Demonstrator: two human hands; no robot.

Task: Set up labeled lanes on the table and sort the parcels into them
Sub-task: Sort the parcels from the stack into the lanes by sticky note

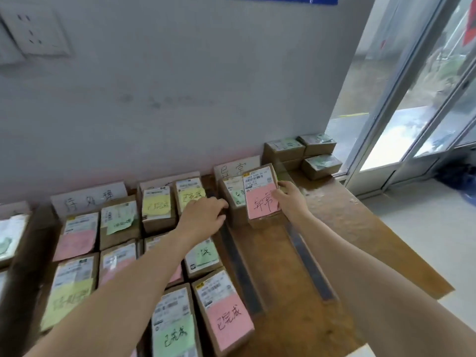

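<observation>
Grey wall backs the wooden bench (347,228), where rows of parcels fill the left of the frame. Just right of centre, the right grip (289,199) pinches the pink parcel (261,199) by its right edge, thumb on top, fingers hidden behind. That parcel sits tilted and overlaps the green parcel (233,194) to its left. The left grip (203,215) curls its fingers against the green parcel's left side; whether it clasps it, I cannot tell. Both parcels lie between two dark strips (239,266).

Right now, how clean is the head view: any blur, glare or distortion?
Head view: left-edge parcels smear with motion blur; the pink-note parcel in the right hand reads sharp; daylight washes out the glass door; the wide lens slants its frame.
</observation>
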